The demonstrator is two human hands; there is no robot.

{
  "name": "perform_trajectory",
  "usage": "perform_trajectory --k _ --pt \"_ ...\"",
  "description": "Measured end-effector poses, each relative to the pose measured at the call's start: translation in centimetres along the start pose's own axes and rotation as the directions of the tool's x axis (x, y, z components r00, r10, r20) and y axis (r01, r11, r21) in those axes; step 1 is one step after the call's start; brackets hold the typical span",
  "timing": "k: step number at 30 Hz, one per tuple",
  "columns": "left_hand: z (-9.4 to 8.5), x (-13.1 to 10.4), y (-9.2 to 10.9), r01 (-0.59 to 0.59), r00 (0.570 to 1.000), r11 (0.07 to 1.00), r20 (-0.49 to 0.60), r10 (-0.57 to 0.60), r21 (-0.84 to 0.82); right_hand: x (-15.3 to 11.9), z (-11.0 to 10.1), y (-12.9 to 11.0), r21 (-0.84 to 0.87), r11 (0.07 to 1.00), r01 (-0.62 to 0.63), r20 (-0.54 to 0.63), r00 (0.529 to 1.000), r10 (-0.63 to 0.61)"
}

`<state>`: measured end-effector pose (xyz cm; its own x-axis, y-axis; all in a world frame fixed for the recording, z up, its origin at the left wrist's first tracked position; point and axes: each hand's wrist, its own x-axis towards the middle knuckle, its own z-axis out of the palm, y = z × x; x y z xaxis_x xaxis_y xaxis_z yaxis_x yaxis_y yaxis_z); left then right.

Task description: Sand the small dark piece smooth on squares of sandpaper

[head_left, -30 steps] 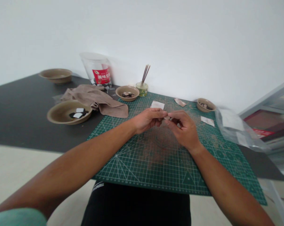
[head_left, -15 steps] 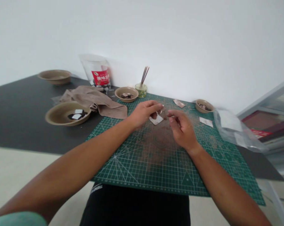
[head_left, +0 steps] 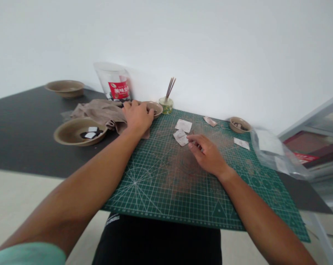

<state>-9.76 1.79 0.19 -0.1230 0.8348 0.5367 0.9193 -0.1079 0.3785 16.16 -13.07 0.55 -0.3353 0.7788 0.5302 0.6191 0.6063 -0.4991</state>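
Note:
My left hand (head_left: 138, 116) is at the left side of a small tan bowl (head_left: 157, 107), fingers bent over its rim; the fingertips are partly hidden, so whether they hold anything is unclear. My right hand (head_left: 206, 152) is over the green cutting mat (head_left: 160, 184), thumb and forefinger close together at the right edge of a whitish square paper (head_left: 180, 137). Anything between those fingers is too small to name. Another whitish square (head_left: 184, 125) lies just behind the first. Brown dust marks the mat around them.
A brown cloth (head_left: 96, 110), a bowl with black and white pieces (head_left: 72, 139), another bowl (head_left: 65, 87) and a clear tub (head_left: 118, 86) stand left. Behind is a reed jar (head_left: 166, 105). Rightward are a small bowl (head_left: 239, 125) and a plastic bag (head_left: 276, 154).
My left hand has moved from the middle of the mat leftward to the small bowl. My right hand has shifted slightly left and down, towards the papers. Both whitish squares now show more fully.

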Motion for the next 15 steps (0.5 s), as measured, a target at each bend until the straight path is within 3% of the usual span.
perform_trajectory --k 5,9,12,15 --pt "0.6 0.2 -0.7 0.047 0.998 0.999 0.03 -0.047 -0.002 0.0 0.1 0.0 -0.002 1.0 -0.005 0.053 0.999 0.005" --pt "-0.1 -0.2 0.3 0.055 0.998 0.997 0.001 -0.055 -0.051 -0.1 0.2 0.0 0.009 1.0 -0.012 0.084 0.996 0.012" --pt "-0.8 -1.4 2.5 -0.122 0.992 0.982 -0.015 0.121 -0.146 -0.1 0.3 0.1 0.01 1.0 -0.002 0.078 0.997 0.001" --pt "-1.0 -3.2 5.0 -0.355 0.912 0.913 0.142 0.385 -0.2 0.0 0.3 0.2 0.011 1.0 -0.003 0.072 0.997 0.002"
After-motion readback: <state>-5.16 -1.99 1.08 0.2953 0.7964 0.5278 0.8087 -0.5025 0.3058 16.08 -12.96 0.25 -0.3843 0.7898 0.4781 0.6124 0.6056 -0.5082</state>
